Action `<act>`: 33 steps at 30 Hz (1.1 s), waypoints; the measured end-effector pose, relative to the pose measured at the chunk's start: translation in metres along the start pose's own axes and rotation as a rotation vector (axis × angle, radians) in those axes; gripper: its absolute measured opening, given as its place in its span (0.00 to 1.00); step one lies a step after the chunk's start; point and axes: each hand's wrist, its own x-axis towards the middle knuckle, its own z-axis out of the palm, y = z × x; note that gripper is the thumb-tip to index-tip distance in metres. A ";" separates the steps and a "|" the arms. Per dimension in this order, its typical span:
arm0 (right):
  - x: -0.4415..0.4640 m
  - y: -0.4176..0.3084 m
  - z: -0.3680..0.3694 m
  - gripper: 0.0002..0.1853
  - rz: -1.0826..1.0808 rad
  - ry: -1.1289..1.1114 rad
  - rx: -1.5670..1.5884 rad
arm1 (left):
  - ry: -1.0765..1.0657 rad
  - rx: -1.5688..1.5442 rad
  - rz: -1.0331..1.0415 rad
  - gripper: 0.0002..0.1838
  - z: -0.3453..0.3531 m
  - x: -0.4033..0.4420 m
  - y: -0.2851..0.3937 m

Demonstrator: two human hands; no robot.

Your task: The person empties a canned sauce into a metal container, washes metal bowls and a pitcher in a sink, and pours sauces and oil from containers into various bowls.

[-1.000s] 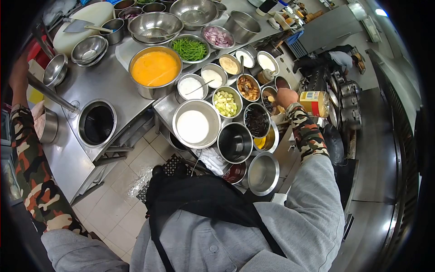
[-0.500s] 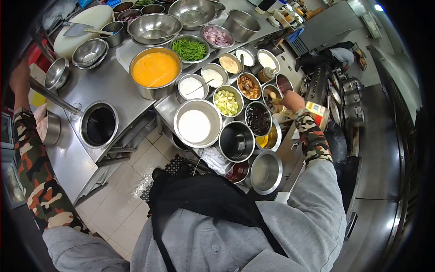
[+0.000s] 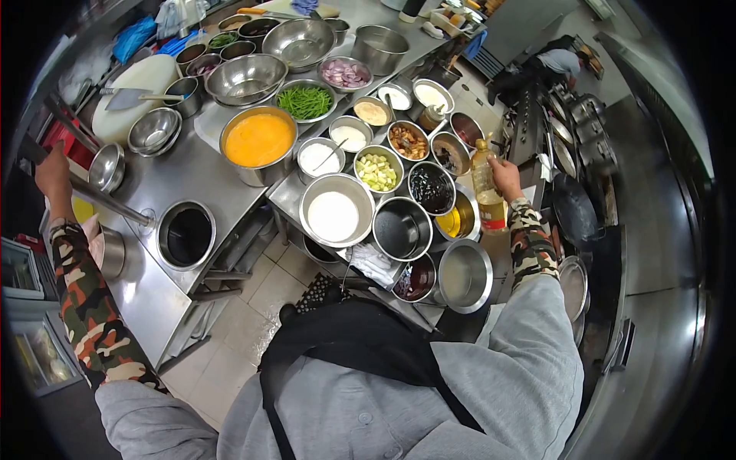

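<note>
My right hand (image 3: 505, 179) is wrapped round a clear bottle (image 3: 487, 184) of pale yellow liquid, held upright with its neck up, to the right of the bowls. Beside it are a pot with yellow liquid (image 3: 458, 218), a bowl of dark strips (image 3: 432, 188) and a brownish bowl (image 3: 451, 153). My left hand (image 3: 54, 176) is at the far left by a metal rail (image 3: 115, 201); its fingers are partly hidden and I cannot make out what they touch. Below that hand stands a steel pot (image 3: 110, 251).
A pot of orange liquid (image 3: 259, 139), a bowl of green strips (image 3: 305, 100) and a pot of dark liquid (image 3: 186, 234) stand on the steel counter (image 3: 142, 272). A wok (image 3: 575, 207) is at the right. Another person (image 3: 553, 63) bends over at the back right.
The bottle, earlier lying sideways in my right hand, now stands upright and shows clearly. My left hand has come lower. The view has shifted, showing more of the counter's back left.
</note>
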 end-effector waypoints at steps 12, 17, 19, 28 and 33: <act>0.001 -0.077 0.026 0.11 -0.758 0.039 -1.000 | 0.027 0.255 0.159 0.30 -0.034 -0.028 0.022; 0.013 -0.071 0.039 0.09 -0.856 0.141 -1.055 | 0.021 0.087 0.020 0.30 -0.001 0.003 0.001; 0.016 -0.072 0.033 0.07 -0.800 0.114 -1.066 | -0.009 0.106 0.046 0.29 -0.001 -0.001 0.003; -0.006 -0.069 0.005 0.24 -0.282 -0.036 -0.739 | 0.023 -0.189 -0.066 0.26 -0.015 -0.019 0.017; 0.006 -0.007 0.022 0.31 -0.196 0.163 -0.223 | 0.078 -0.243 -0.066 0.25 -0.012 -0.019 0.015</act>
